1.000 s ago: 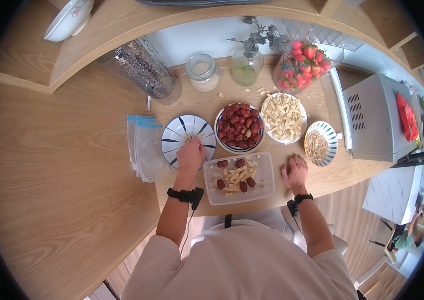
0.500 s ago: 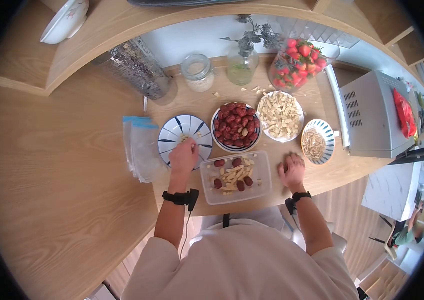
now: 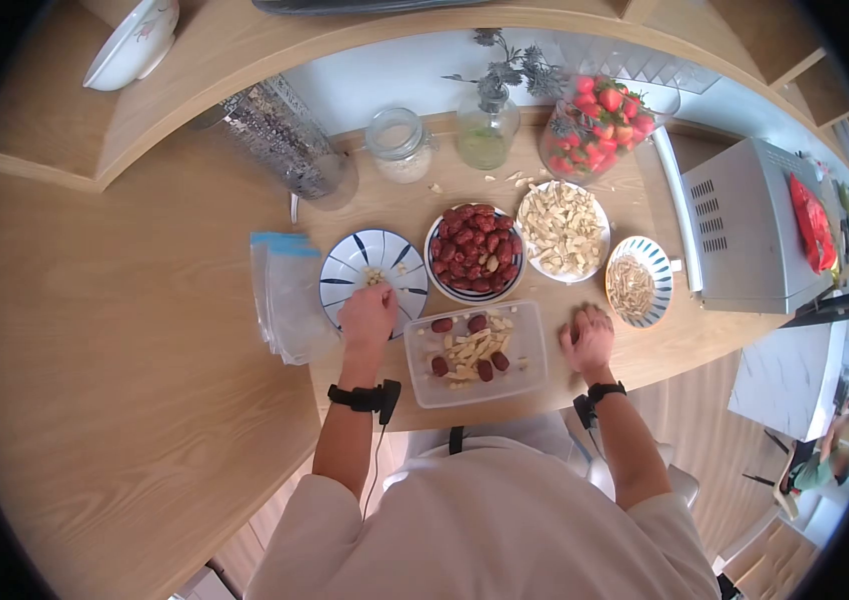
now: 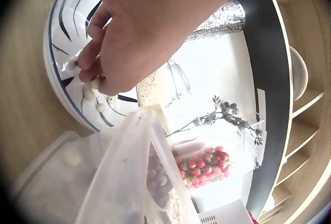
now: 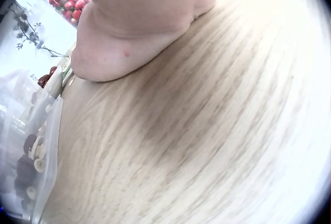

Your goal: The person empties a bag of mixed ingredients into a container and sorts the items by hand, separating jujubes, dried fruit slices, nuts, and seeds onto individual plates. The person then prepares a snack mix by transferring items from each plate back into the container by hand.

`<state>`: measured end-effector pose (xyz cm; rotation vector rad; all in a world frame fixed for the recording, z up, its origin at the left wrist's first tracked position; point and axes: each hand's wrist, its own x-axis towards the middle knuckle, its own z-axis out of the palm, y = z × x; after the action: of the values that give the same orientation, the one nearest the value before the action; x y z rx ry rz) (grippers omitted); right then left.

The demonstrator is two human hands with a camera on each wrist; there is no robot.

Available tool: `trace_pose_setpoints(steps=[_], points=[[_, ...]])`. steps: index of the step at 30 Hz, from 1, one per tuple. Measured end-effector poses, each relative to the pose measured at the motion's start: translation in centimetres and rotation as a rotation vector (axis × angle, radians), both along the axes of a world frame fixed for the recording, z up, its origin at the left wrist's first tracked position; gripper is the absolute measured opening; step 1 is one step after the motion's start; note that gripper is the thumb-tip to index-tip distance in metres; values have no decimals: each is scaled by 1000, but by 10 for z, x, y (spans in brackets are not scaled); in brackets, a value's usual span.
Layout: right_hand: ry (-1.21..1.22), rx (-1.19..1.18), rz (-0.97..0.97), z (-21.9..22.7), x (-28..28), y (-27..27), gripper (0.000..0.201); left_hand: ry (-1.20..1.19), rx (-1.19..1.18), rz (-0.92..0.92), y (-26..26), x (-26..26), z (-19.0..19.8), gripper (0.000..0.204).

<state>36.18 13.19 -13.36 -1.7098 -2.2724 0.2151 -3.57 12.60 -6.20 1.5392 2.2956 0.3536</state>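
Note:
Over the blue-striped plate [image 3: 343, 262], my left hand [image 3: 368, 318] has its fingertips down among small pale round seeds [image 3: 374, 274]. In the left wrist view the left hand [image 4: 137, 32] pinches a pale seed [image 4: 95, 83] between thumb and finger, with several others [image 4: 89, 95] lying on the plate [image 4: 64, 25]. A clear plastic box [image 3: 535, 386] holding red dates [image 3: 486, 370] and pale slices [image 3: 469, 350] lies between the hands. My right hand [image 3: 591, 342] rests on the table right of the box, fingers loosely bent; in the right wrist view its heel [image 5: 111, 53] touches the wood.
Behind the box are a bowl of dates [image 3: 472, 250] and a plate of pale slices [image 3: 562, 228]. A striped cup [image 3: 635, 285] of thin pieces is at right. Zip bags [image 3: 290, 310] lie at left. Jar [image 3: 400, 150], vase [image 3: 487, 140], strawberries [image 3: 605, 125] and a grey appliance [image 3: 755, 235] stand farther back.
My left hand has shifted slightly across the striped plate, its fingertips staying by the seeds. The whole head view has drifted a little. The right hand stays resting on the table.

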Motion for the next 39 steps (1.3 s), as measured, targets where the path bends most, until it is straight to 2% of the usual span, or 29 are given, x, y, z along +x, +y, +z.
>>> trace_pose_setpoints(steps=[5,10,12,17,22,25,39], points=[[11,-69,-5,5,-1,1,35,63,-69,16,-1,-5,1,17],[14,-89,-7,4,-1,0,36,-10,-93,25,-4,-3,9,18],[19,-17,0,0,0,-1,36,-10,-96,21,-5,-2,8,18],[32,-28,-6,3,-1,0,35,-4,-110,-11,-7,5,8,18],[54,16,4,10,-4,0,33,-42,-1,-60,-8,5,0,18],[43,-9,-5,14,-7,0,32,-101,-48,-40,-8,4,0,16],[42,41,2,12,-5,0,31,53,-161,-96,-7,4,5,15]])
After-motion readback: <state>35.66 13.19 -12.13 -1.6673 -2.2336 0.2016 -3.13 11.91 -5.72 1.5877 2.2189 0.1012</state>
